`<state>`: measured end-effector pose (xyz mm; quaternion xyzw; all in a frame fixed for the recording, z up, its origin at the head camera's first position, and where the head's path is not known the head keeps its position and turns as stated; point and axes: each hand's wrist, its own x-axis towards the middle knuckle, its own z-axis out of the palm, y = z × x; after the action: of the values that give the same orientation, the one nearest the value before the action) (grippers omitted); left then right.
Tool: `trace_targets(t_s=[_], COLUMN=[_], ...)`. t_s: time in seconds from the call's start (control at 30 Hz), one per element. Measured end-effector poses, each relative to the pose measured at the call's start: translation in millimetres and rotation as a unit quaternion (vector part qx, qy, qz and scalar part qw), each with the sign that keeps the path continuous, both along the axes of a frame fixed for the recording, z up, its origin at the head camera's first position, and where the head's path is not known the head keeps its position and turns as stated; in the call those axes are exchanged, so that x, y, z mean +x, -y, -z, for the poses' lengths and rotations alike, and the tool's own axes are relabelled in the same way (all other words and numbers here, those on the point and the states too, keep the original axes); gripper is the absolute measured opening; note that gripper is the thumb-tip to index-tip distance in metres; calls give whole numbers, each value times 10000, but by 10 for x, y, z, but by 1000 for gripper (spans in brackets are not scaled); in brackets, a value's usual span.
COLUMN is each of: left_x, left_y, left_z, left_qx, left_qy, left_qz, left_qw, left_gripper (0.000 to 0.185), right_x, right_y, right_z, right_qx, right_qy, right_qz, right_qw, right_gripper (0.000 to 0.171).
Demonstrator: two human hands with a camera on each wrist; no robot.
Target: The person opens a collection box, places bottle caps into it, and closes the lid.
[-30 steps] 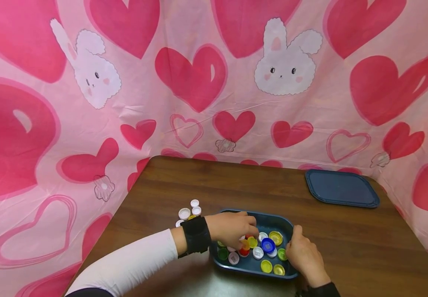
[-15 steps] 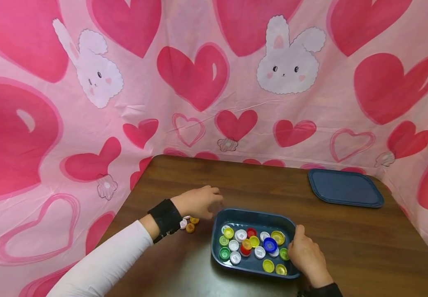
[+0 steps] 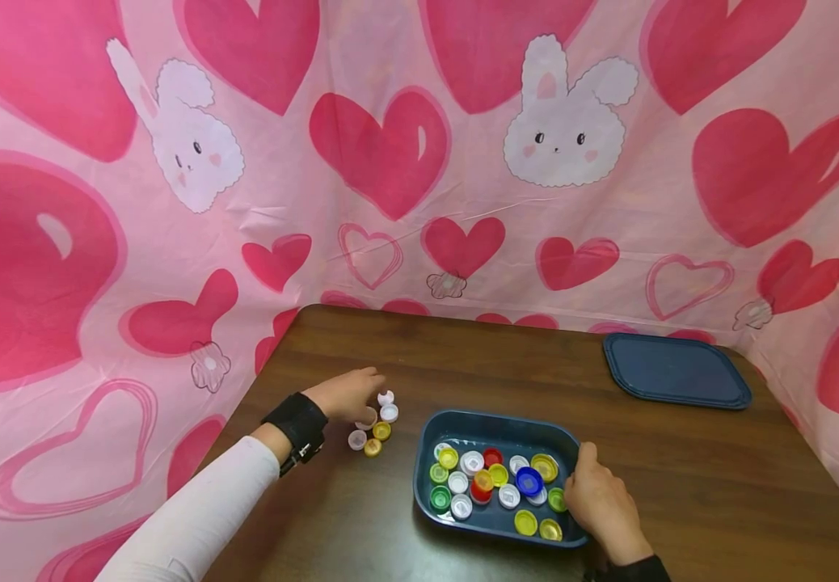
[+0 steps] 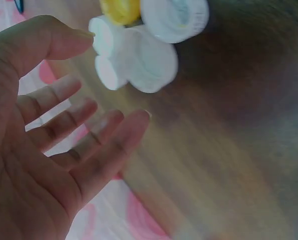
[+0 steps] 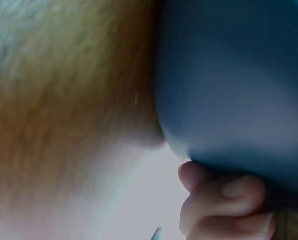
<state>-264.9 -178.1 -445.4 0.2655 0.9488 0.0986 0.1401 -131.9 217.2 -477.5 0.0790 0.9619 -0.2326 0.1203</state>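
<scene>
Left wrist view: motion-blurred throughout; white caps (image 4: 138,55) smeared, top ones cut by upper edge, count unclear. Left hand (image 4: 48,145) cropped at left and bottom edges.
Right wrist view: soft focus; tray (image 5: 229,80) wall fills frame, contents hidden; fingertips (image 5: 224,200) cropped below.
Head view: right hand (image 3: 597,505) covers tray corner.

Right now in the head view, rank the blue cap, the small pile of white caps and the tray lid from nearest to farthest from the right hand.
1. Blue cap: in the tray, just left of the right hand.
2. Pile of white caps: on the table left of the tray, by the left hand.
3. Tray lid: far right corner of the table.
</scene>
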Motion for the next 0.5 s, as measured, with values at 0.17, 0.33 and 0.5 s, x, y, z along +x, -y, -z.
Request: trace_targets(t_s=[0.17,0.33,0.5], left_x=[5,20,48], left_y=[54,71,60], left_z=[83,161,177], left_qx=[100,140,212], left_qy=[324,383,446], left_qz=[-308,-449,-475], left_qw=[9989,9982,9976], left_gripper=[35,30,31], right_x=[-2,-8,-3], right_y=[3,4,4], right_z=[-6,-5,10], right_qx=[10,5,20], right_qy=[69,73,21], right_qz=[22,16,-4], right_qw=[10000,10000,10000], right_gripper=[33,34,34])
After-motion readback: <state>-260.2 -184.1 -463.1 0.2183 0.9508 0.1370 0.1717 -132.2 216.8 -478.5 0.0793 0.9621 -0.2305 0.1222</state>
